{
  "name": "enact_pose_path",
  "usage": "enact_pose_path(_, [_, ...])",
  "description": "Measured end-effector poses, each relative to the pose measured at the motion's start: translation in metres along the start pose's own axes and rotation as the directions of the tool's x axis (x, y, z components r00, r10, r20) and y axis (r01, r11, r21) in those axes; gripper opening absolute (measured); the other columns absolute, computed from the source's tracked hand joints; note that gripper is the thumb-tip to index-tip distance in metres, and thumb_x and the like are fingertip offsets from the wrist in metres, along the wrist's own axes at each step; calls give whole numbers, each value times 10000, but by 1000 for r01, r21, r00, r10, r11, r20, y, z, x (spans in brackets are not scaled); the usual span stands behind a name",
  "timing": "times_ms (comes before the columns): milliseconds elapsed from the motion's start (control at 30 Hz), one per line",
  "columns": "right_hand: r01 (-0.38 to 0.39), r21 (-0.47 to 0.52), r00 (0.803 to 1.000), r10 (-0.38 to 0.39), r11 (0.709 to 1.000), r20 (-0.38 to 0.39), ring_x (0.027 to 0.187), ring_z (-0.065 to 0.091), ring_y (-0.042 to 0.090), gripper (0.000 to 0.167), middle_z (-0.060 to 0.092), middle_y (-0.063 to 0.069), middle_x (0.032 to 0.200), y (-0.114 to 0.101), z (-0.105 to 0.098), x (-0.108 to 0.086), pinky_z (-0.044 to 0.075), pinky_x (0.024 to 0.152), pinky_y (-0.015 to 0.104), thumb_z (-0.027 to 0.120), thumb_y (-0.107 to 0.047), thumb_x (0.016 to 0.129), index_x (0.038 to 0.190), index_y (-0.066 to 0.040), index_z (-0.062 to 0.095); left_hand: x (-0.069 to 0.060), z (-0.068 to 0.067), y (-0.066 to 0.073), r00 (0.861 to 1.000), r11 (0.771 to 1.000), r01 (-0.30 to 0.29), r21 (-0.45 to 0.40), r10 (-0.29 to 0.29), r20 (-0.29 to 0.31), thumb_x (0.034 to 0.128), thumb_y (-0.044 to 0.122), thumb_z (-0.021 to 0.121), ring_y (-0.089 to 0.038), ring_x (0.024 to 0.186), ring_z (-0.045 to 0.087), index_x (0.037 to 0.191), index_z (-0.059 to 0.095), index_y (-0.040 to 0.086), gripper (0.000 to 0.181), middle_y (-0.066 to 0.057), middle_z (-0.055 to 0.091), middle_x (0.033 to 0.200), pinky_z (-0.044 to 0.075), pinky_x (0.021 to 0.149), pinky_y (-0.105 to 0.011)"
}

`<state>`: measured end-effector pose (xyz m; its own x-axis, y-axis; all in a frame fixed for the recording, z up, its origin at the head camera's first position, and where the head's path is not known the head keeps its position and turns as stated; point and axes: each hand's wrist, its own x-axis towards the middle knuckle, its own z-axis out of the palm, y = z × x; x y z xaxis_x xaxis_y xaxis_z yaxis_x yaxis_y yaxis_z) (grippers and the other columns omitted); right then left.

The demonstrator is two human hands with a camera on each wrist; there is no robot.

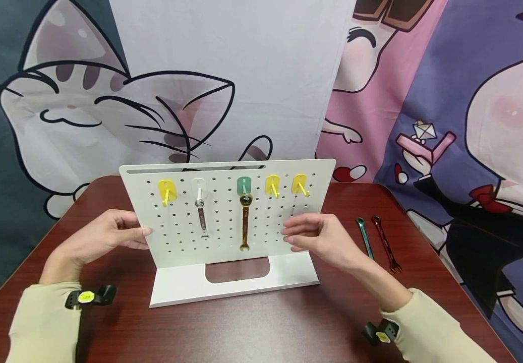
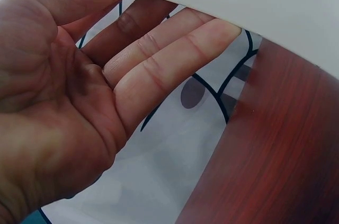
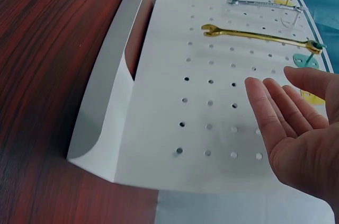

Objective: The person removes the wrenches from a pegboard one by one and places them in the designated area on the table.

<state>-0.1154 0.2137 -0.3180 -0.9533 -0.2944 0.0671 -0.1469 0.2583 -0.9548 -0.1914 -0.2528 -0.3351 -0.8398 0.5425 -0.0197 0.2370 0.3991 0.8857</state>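
Note:
A white pegboard stand (image 1: 216, 234) stands on the table, its perforated panel upright. My left hand (image 1: 102, 237) grips the panel's left edge, thumb in front and fingers behind; the left wrist view shows the fingers (image 2: 164, 70) under that edge. My right hand (image 1: 313, 234) is held before the panel's right part, fingers loosely extended and holding nothing. A silver wrench (image 1: 201, 217) hangs from a clear hook (image 1: 199, 187). From a green hook (image 1: 244, 184) hangs a gold wrench (image 1: 245, 222).
Three yellow hooks on the panel bear nothing, one at the left (image 1: 167, 190) and two at the right. A teal wrench (image 1: 364, 237) and a dark red wrench (image 1: 386, 243) lie on the wooden table (image 1: 266, 327) at the right. A cartoon-printed cloth (image 1: 279, 75) hangs behind.

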Motion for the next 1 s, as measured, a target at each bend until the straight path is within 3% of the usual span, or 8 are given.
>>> enact_pose_path(200, [13,15,1000,-13,1000,16,1002,791,163,362,698,372,1227,-4,8,5,658,835,372,733,2,949,1279,130,661,0,1,1,1000,1000,4,1,-4,2,1010,161,723,-238,978,805,1329,672,-53,388,-199,766,1226,647,836,-324])
enact_pose_path(367, [25,20,999,-25,999,22,1048,786,282,368,705,367,1216,-6,14,8,658,835,369,739,-2,946,1278,136,660,0,0,0,1000,1000,2,-7,-2,11,1012,158,720,-247,981,806,1328,672,-56,385,-169,777,1214,644,845,-322])
enact_pose_path(533, [28,30,999,-29,999,24,1030,790,219,362,715,351,1214,-7,18,10,655,850,365,732,12,947,1279,134,658,0,-1,-3,1000,1000,-3,-19,3,11,1012,141,719,-257,976,807,1315,676,-64,369,-78,800,1177,646,849,-325])
enact_pose_path(733, [25,39,999,-25,999,20,1137,713,497,357,725,326,1218,-6,23,14,650,870,366,728,18,947,1284,117,664,-1,0,-2,1000,1000,-5,-16,5,8,1012,133,715,-258,967,808,1297,683,-72,353,-46,807,1158,649,844,-328])
enact_pose_path(1000, [29,50,999,-30,998,16,1165,688,524,372,711,340,1238,-6,30,18,644,893,359,741,17,931,1288,96,669,-1,0,-1,1000,1000,2,-6,-2,6,1007,145,725,-255,964,808,1306,681,-66,369,-115,794,1185,649,840,-330])
